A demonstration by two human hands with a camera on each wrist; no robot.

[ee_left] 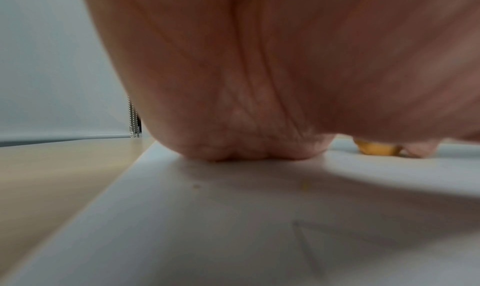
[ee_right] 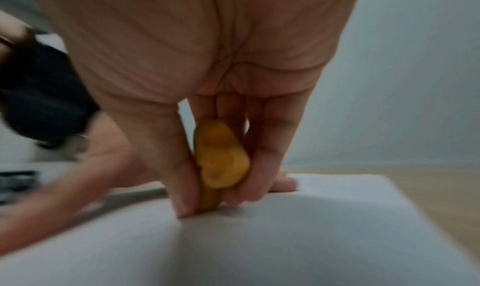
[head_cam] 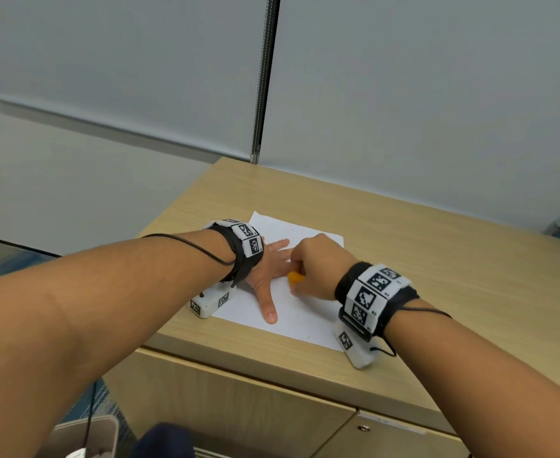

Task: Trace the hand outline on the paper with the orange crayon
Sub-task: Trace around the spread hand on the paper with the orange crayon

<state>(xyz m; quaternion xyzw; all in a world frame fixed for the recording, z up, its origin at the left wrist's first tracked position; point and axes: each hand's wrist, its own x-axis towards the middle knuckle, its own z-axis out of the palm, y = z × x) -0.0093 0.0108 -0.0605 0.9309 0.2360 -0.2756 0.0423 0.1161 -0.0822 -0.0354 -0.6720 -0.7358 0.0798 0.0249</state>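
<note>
A white sheet of paper (head_cam: 305,312) lies on the wooden cabinet top (head_cam: 437,259). My left hand (head_cam: 268,276) lies flat on the paper with its fingers spread and its thumb pointing toward me. My right hand (head_cam: 315,266) pinches a chunky orange crayon (head_cam: 295,278) between thumb and fingers, just right of the left hand. In the right wrist view the crayon (ee_right: 221,163) stands upright with its tip down on the paper (ee_right: 285,239). The left wrist view shows the left palm (ee_left: 259,85) pressed onto the paper (ee_left: 233,218), with the crayon (ee_left: 376,149) beyond it.
The cabinet top reaches the grey wall (head_cam: 404,94) behind and ends at a front edge (head_cam: 239,361) above its doors. A window-blind bead chain (head_cam: 262,94) hangs at the back corner. Bare wood lies right of the paper.
</note>
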